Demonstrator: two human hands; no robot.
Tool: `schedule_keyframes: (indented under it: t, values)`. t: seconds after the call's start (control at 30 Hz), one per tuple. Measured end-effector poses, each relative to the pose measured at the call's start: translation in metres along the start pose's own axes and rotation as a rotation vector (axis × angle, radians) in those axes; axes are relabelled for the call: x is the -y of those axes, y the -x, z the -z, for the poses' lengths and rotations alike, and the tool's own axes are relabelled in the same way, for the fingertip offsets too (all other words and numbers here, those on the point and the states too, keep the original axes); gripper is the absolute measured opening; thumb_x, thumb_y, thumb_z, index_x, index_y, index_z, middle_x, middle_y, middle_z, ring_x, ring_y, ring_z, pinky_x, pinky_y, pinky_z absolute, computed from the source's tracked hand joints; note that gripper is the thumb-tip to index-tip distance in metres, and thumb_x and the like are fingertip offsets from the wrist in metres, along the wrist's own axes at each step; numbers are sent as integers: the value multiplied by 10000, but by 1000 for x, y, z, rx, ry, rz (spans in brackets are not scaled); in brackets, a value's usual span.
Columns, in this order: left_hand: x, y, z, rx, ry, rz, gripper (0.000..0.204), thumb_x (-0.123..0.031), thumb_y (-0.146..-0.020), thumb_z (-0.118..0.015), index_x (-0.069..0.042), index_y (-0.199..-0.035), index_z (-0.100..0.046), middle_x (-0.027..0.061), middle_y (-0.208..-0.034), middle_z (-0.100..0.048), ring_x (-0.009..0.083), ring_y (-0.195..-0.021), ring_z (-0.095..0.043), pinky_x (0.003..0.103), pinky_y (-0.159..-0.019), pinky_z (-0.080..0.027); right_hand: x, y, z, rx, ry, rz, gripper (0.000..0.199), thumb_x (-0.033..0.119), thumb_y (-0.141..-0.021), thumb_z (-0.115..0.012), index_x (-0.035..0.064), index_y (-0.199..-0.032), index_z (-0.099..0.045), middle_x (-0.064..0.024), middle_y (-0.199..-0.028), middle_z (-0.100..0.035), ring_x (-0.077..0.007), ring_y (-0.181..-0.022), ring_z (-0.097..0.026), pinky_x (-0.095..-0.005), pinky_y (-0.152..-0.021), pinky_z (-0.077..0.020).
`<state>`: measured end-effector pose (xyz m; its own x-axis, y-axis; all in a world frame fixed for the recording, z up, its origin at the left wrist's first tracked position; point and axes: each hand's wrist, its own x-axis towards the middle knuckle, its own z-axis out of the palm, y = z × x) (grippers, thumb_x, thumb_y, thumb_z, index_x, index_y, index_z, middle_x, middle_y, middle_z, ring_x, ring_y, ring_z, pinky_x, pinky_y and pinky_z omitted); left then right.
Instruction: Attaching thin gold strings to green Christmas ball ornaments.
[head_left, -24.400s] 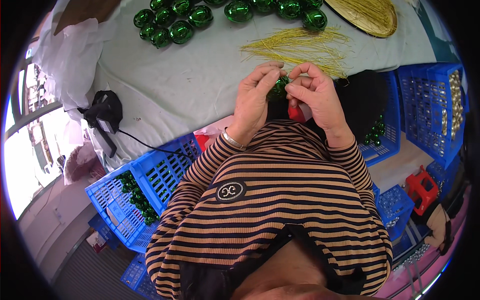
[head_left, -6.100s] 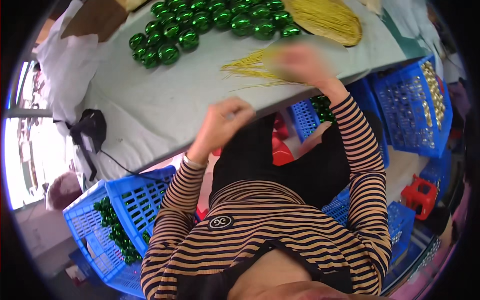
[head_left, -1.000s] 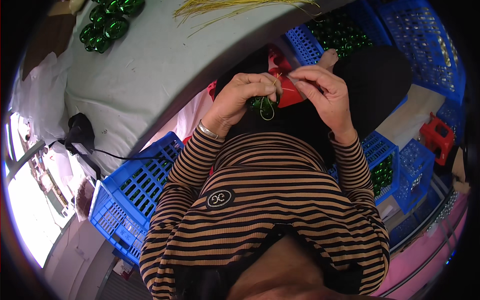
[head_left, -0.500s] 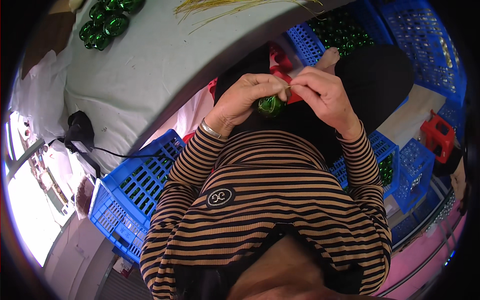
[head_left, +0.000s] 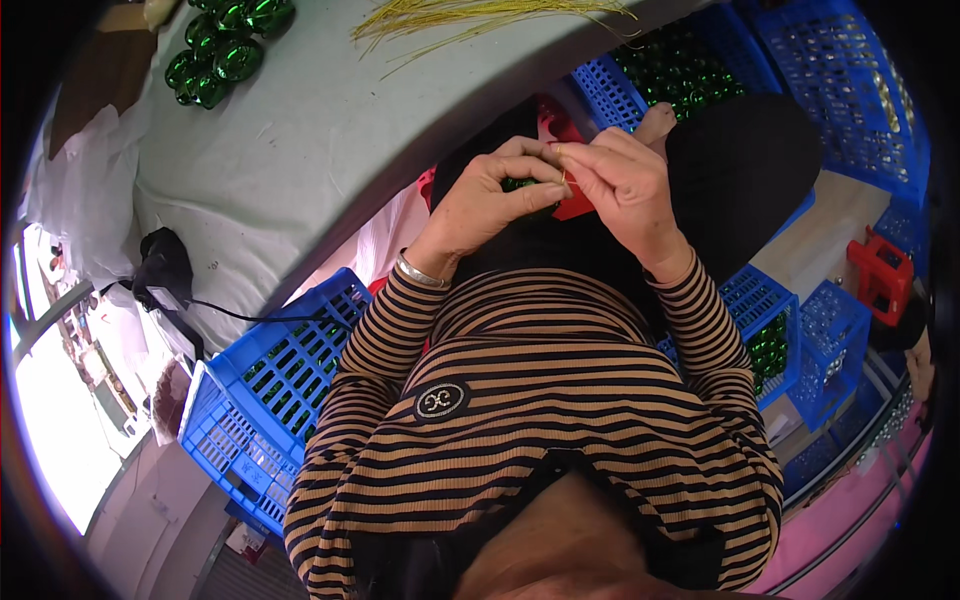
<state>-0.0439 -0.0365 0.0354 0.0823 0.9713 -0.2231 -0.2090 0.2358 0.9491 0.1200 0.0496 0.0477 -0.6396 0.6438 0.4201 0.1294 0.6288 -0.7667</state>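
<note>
My left hand (head_left: 478,205) is closed around a shiny green bauble (head_left: 516,184), most of which the fingers hide. Close against it, my right hand (head_left: 628,193) pinches a thin gold cord (head_left: 567,179) between thumb and forefinger. The cord runs across the small gap between both hands, above my dark-clothed lap. A bunch of loose gold cords (head_left: 440,30) lies at the far edge of the grey-covered table (head_left: 300,130). On the same table, at the far left, rests a cluster of green baubles (head_left: 238,60).
Blue crates with green baubles stand at my left (head_left: 290,385), far right (head_left: 610,90) and right side (head_left: 735,300). A red plastic stool (head_left: 880,275) is at the right. A black cable (head_left: 250,317) runs from the table toward the left crate.
The bauble, which hung below my left fingers, is now mostly covered by them. My right hand has shifted slightly left, and its fingers now meet the left hand's fingertips.
</note>
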Motion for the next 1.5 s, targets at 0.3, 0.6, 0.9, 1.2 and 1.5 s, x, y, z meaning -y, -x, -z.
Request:
schedule_keyframes:
  t: [0.3,0.6,0.9,1.2,1.5]
  values:
    - [-14,4,13,26,-442,-154,133,-132,-807,-660,-14,-867,-666,65,-1044,-494,150,-939,-499,279,-856,-396,2,1,10,236,125,134,77,8,-710,-688,27,-747,-623,-44,-706,-520,-185,-692,-483,-280,-599,-408]
    - [-20,8,5,61,-411,-137,129,-130,-793,-666,-26,-869,-667,68,-1051,-490,158,-963,-487,285,-858,-390,3,15,10,319,-565,-500,189,-18,-689,-727,25,-648,-548,14,-682,-474,-82,-651,-427,-230,-577,-354]
    - [-21,1,5,57,-366,-134,117,-114,-779,-676,-25,-855,-662,69,-1054,-492,162,-973,-490,283,-865,-388,-1,9,4,157,-771,-414,202,-49,-691,-719,34,-667,-536,8,-739,-518,-72,-691,-476,-202,-625,-386]
    - [-60,-12,4,57,-539,-306,86,-98,-781,-670,-35,-837,-655,79,-1034,-484,189,-984,-491,287,-866,-388,0,-22,57,323,-768,-402,170,-49,-731,-674,32,-707,-527,-19,-777,-553,-74,-741,-511,-198,-666,-414]
    - [-86,-44,-21,-107,-600,-628,211,-139,-808,-632,-75,-1010,-637,116,-1151,-486,255,-1084,-482,346,-900,-410,13,-71,137,144,-464,-266,179,-78,-700,-661,26,-686,-515,-28,-733,-543,-86,-664,-494,-195,-591,-389]
